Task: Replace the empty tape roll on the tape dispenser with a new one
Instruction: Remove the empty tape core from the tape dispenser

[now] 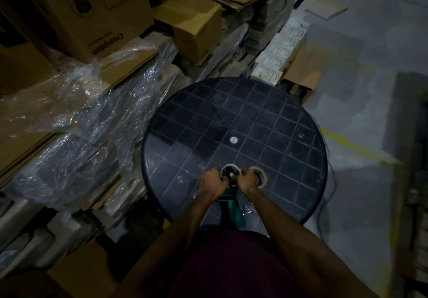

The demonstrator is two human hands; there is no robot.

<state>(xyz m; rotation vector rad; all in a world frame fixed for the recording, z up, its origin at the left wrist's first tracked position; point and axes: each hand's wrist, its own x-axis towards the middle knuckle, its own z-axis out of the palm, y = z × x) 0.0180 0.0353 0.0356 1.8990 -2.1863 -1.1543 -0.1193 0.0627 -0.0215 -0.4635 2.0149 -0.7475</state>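
1. A round table (234, 117) fills the middle of the view, directly in front of the person.
2. At the table's near edge, the left hand (212, 180) and right hand (246, 179) sit side by side, both curled on a tape dispenser (230, 201) whose handle extends back toward the person's body.
3. A tape roll (230, 170) sits on the dispenser's far end, between the two hands.
4. A second tape roll (261, 176) lies on the table, just right of the right hand.
5. Left of the table, plastic wrap (88, 103) drapes over stacked goods.
6. Behind the wrap, cardboard boxes (187, 24) are piled.
7. Right of the table is open floor (361, 70).
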